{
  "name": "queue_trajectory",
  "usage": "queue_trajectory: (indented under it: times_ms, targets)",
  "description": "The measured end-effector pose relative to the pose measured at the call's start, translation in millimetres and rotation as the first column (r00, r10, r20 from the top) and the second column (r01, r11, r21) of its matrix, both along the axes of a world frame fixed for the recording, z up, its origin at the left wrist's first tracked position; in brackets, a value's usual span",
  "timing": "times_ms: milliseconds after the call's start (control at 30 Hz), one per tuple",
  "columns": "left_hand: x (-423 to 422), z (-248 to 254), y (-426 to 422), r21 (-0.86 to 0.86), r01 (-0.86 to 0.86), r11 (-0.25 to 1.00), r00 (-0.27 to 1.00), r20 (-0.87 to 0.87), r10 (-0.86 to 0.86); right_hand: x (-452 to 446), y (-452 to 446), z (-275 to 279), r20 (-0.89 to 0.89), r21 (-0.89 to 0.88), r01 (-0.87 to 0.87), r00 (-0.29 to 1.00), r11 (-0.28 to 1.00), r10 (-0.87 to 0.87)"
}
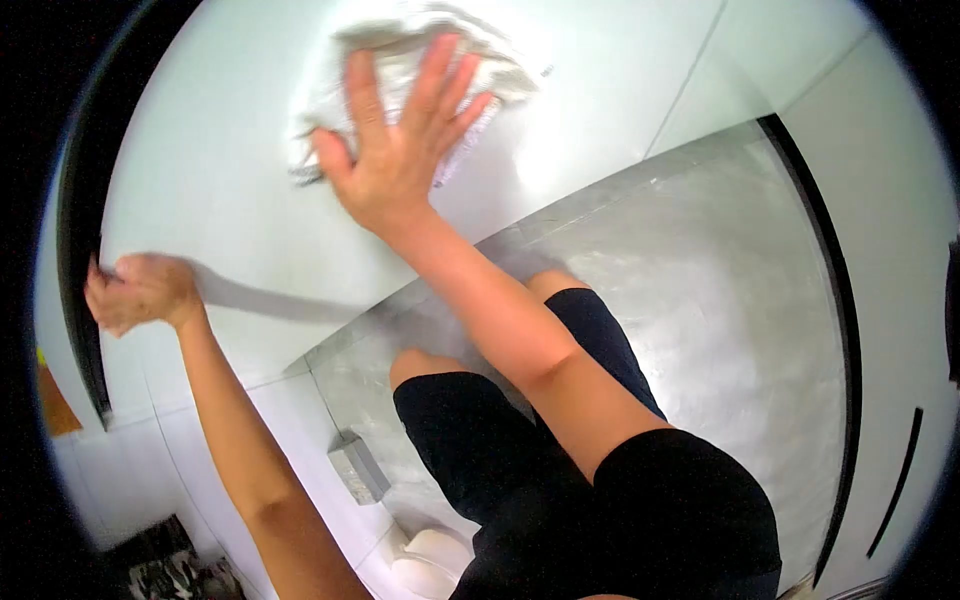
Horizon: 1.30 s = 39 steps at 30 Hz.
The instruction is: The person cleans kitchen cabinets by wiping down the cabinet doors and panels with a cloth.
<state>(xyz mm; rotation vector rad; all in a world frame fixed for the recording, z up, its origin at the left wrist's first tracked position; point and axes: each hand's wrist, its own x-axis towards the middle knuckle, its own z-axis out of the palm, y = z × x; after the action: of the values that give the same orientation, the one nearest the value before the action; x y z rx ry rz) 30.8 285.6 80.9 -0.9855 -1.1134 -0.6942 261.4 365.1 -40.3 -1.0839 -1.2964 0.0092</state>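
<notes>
My right hand (400, 150) lies flat with its fingers spread, pressing a crumpled white cloth (490, 75) against a glossy white wall panel (260, 230). The cloth shows around the fingers and above them, and it is slightly blurred. Lower on the left, my left hand (140, 290) has its fingers curled round a black frame edge (82, 200) at the side of the panel. Its fingertips are partly hidden behind that edge.
Below the panel is a grey, shiny floor (740, 290), with my knees close to the wall. A small grey box (358, 468) sits on the tiled wall at lower left, near a white rounded object (432, 560). A black-edged white panel (900, 250) stands at right.
</notes>
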Motion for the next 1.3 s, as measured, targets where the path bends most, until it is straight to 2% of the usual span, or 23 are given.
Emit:
queue_trajectory:
  times_ms: [67,133,167,200,233,267,333,433,500,567,633,667,700,733,767,800,867,933,1033,1067,1100,1200,1300]
  targets:
    - [2.5,-0.5,0.1,-0.009,0.006,1.000,0.998,0.055,-0.006,15.3,8.2,-11.1,0.130,0.066,0.101,0.986,0.993,-0.109]
    - [1.5,0.8,-2.1,-0.023,-0.070,0.997,0.983,0.170,0.073,21.7,24.9,-59.9,-0.202,0.042,-0.036,0.978,0.998,0.043]
    - [9.1,1.8,-0.9,-0.017,-0.037,0.999,0.987,0.156,0.040,26.3,36.2,-84.1,-0.417,0.093,-0.055,0.904,0.994,0.089]
    - [19.3,3.2,-0.6,-0.007,-0.006,1.000,0.990,0.143,0.007,30.9,47.3,-108.3,-0.608,0.176,-0.046,0.781,0.983,0.145]
    - [25.1,4.0,0.5,0.005,0.022,1.000,0.991,0.129,-0.022,39.0,52.4,-136.4,-0.771,0.137,0.002,0.628,0.991,0.105]
    - [24.2,3.6,1.6,0.009,0.018,1.000,0.991,0.132,-0.019,45.3,59.1,-162.9,-0.862,0.081,0.025,0.503,0.996,0.058]
    - [17.9,1.6,1.4,0.018,0.003,1.000,0.991,0.135,-0.005,61.8,65.9,-217.5,-0.982,-0.050,-0.100,0.188,0.994,-0.031]
    - [10.5,1.2,-1.2,-0.010,-0.010,1.000,0.993,0.121,0.011,89.3,78.6,-285.1,-0.938,-0.029,-0.433,-0.299,0.901,-0.174]
    - [13.6,-0.2,-0.9,0.000,0.004,1.000,0.995,0.101,-0.004,105.5,85.2,-287.3,-0.871,0.010,-0.528,-0.422,0.849,-0.252]
    - [17.8,-0.6,-0.5,-0.008,-0.006,1.000,0.995,0.097,0.007,116.3,91.8,-273.4,-0.868,-0.102,-0.509,-0.374,0.855,-0.326]
    - [19.9,0.5,1.0,-0.001,0.008,1.000,0.995,0.096,-0.008,117.3,102.8,-234.1,-0.913,-0.322,-0.426,-0.096,0.845,-0.396]
    - [18.9,0.7,0.5,0.002,0.011,1.000,0.996,0.093,-0.011,112.2,107.6,-214.0,-0.889,-0.458,-0.326,0.149,0.827,-0.434]
    - [16.5,-1.0,0.1,0.001,-0.010,1.000,0.991,0.132,0.009,108.2,105.2,-178.2,-0.836,-0.486,-0.197,0.387,0.851,-0.389]
    - [17.9,-0.5,0.4,0.012,0.003,1.000,0.993,0.116,-0.005,104.3,102.6,-141.8,-0.718,-0.484,-0.039,0.588,0.874,-0.371]
    - [21.5,-0.3,1.0,0.018,0.018,1.000,0.995,0.101,-0.019,100.7,87.7,-86.0,-0.571,-0.360,0.090,0.766,0.929,-0.296]
    - [24.8,1.1,1.5,0.023,0.033,0.999,0.995,0.089,-0.035,96.8,74.2,-38.4,-0.510,-0.226,0.089,0.837,0.970,-0.196]
    - [29.3,5.8,0.3,0.023,-0.037,0.999,0.977,0.210,0.032,80.8,60.7,16.4,-0.219,-0.030,0.098,0.970,0.995,-0.102]
    - [31.3,6.6,-0.3,0.012,-0.083,0.997,0.967,0.242,0.078,78.8,42.2,59.6,-0.021,0.129,-0.141,0.989,0.982,0.145]
    - [36.8,10.5,-1.1,-0.025,-0.073,0.997,0.971,0.228,0.077,88.4,66.0,63.2,0.113,0.296,0.070,0.988,0.953,-0.107]
    - [39.3,11.6,-1.7,-0.037,-0.063,0.997,0.966,0.248,0.070,97.8,68.1,54.3,0.096,0.218,0.089,0.989,0.972,-0.112]
    - [18.6,5.5,-0.2,0.020,-0.082,0.996,0.990,0.119,0.079,110.7,69.6,36.5,0.081,0.137,0.103,0.990,0.985,-0.115]
    - [29.5,5.5,-1.1,-0.001,-0.082,0.997,0.983,0.167,0.081,129.8,92.8,-68.3,-0.299,-0.077,0.213,0.927,0.974,-0.226]
    - [18.2,2.5,-1.1,0.031,-0.074,0.997,0.989,0.127,0.070,135.6,111.6,-209.4,-0.724,-0.247,0.104,0.642,0.964,-0.254]
